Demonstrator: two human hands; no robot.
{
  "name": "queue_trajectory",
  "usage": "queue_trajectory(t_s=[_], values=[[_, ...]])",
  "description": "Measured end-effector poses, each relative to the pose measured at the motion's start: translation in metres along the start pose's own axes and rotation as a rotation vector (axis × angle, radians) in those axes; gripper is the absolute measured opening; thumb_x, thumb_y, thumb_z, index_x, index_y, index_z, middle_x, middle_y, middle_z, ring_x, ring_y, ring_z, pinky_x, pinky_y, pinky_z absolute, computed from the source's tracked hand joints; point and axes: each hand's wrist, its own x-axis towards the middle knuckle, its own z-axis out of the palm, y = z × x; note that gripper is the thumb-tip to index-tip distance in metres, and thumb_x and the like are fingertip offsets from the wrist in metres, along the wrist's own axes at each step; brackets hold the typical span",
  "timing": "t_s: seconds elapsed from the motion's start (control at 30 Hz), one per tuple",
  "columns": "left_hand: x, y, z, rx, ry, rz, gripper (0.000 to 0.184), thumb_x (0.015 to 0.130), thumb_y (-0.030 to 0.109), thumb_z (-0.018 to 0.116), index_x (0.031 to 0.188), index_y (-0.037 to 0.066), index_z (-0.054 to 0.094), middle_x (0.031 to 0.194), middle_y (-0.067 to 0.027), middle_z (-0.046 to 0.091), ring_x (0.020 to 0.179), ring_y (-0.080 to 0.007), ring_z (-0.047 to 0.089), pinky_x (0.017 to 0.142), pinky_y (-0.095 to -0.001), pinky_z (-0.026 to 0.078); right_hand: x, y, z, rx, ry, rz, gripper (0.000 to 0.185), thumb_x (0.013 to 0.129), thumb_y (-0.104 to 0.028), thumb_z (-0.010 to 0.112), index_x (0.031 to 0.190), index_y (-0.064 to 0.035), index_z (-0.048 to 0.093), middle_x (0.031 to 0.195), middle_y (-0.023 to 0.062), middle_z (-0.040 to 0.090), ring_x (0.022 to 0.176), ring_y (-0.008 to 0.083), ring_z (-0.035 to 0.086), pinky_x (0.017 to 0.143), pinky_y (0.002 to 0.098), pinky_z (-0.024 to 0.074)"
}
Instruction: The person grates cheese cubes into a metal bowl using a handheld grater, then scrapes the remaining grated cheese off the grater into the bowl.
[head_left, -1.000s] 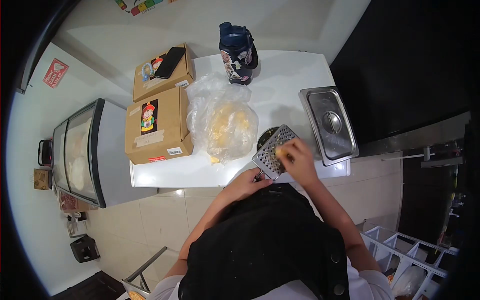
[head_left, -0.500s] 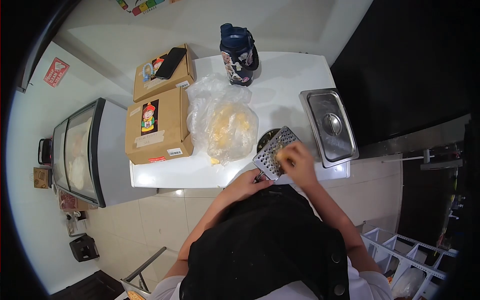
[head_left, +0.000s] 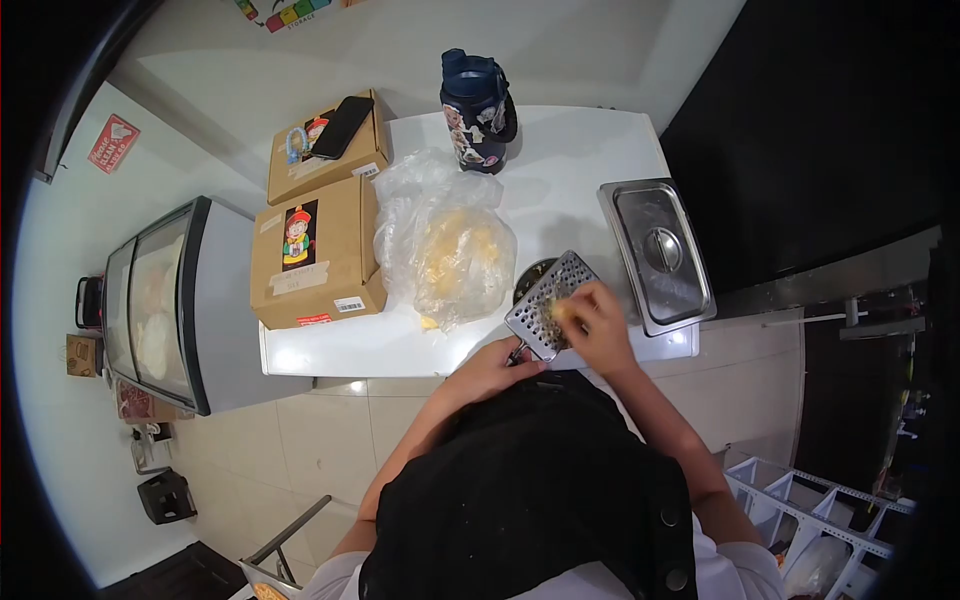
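Observation:
My left hand is closed round the handle of a metal grater, which leans at a slant over a dark round bowl near the table's front edge. Pinched in my right hand is a small yellow piece, held against the grater's holes. The bowl is mostly hidden under the grater; bits of something show inside it. Left of the grater lies a clear plastic bag with yellow chunks in it.
A lidded steel pan stands at the right of the white table. A dark blue bottle stands at the back. Two cardboard boxes sit at the left, the rear one bearing a black phone.
My right hand has shifted slightly over the grater's face with the yellow piece. My left hand and the grater stay nearly in place.

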Motion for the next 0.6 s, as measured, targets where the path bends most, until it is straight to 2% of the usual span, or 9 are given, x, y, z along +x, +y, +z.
queue_trajectory(t_s=[0.13,0.27,0.3,0.47,0.6], values=[[-0.002,0.005,-0.001,0.032,0.009,-0.022,0.019,0.09,0.023,0.062,0.087,0.005,0.057,0.077,-0.0009,0.055,0.071,-0.0104,0.047,0.068,-0.0218,0.038,0.014,0.014,-0.004,-0.065,0.122,0.155,0.013,0.073,0.001,0.067,0.086,-0.0026,0.066,0.092,0.0062,0.052,0.078,0.0189,0.052,0.069,0.0262,0.0443],[-0.005,0.009,-0.001,-0.016,-0.01,-0.013,0.019,0.09,0.023,0.062,0.085,0.006,0.056,0.075,-0.0005,0.054,0.07,-0.0103,0.046,0.067,-0.0222,0.038,-0.009,-0.016,0.002,0.049,-0.106,-0.051,0.015,0.074,0.002,0.066,0.088,-0.0021,0.065,0.091,0.0068,0.051,0.078,0.0199,0.052,0.069,0.0265,0.0445],[-0.004,0.008,0.0,-0.016,-0.012,-0.014,0.019,0.09,0.023,0.062,0.085,0.006,0.056,0.075,-0.0005,0.054,0.07,-0.0103,0.046,0.067,-0.0222,0.038,-0.006,-0.013,0.0,0.049,-0.106,-0.048,0.015,0.074,0.002,0.066,0.088,-0.0021,0.065,0.091,0.0068,0.051,0.078,0.0199,0.052,0.069,0.0265,0.0445],[0.001,0.004,0.002,0.041,0.012,-0.05,0.02,0.089,0.024,0.063,0.083,0.007,0.056,0.074,-0.0005,0.054,0.068,-0.0104,0.046,0.066,-0.0225,0.039,0.016,0.011,-0.011,0.001,0.067,0.145,0.014,0.073,0.002,0.066,0.087,-0.0029,0.065,0.092,0.0068,0.052,0.079,0.0192,0.051,0.068,0.0259,0.0436],[0.001,0.003,0.001,0.028,0.021,-0.037,0.021,0.089,0.025,0.063,0.082,0.007,0.055,0.073,-0.0005,0.053,0.068,-0.0101,0.045,0.065,-0.0224,0.039,-0.003,-0.016,0.001,0.04,-0.098,-0.05,0.015,0.074,0.002,0.066,0.088,-0.0026,0.065,0.092,0.007,0.051,0.078,0.0201,0.051,0.068,0.0263,0.0439]])
